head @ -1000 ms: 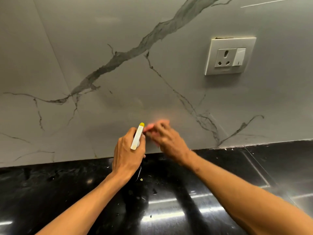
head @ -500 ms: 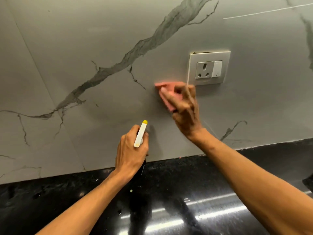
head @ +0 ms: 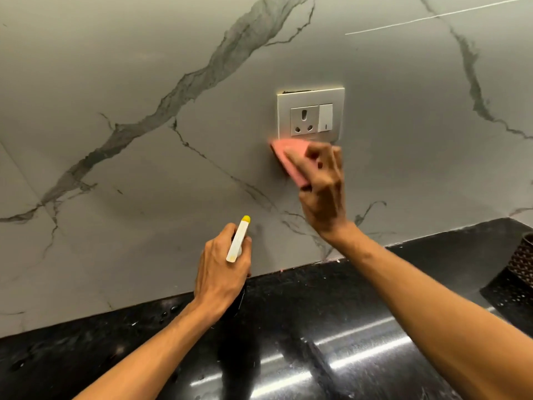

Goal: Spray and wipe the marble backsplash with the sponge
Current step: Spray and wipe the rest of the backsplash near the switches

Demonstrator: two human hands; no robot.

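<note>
At the bottom of the frame we see a glossy black countertop (head: pixel 317 356) with streaks of reflected light and a few small specks and droplets. Two bare forearms enter from the lower edge, one at lower left and one at lower right.

Just below the centre, the left hand (head: pixel 222 272) has its fingers curled round a spray bottle (head: pixel 237 243). The bottle's white head and yellow nozzle tip rise above the knuckles and point toward the wall. Its dark body is mostly hidden beneath the hand.

At the right edge, a dark woven container (head: pixel 522 261) stands on a dark perforated mat (head: pixel 510 298). Both are cut off by the frame.

Right of centre, the right hand (head: pixel 323 194) is raised against the wall. Its fingers are bent over a pink sponge (head: pixel 285 155) and press it flat to the marble backsplash (head: pixel 144 82). We note that the sponge is blurred. It lies just under the lower left corner of a white socket plate (head: pixel 311 114), and its upper edge meets the plate.

The backsplash fills the upper frame. It is pale grey, and one broad dark vein runs from the top centre down to the middle left.
</note>
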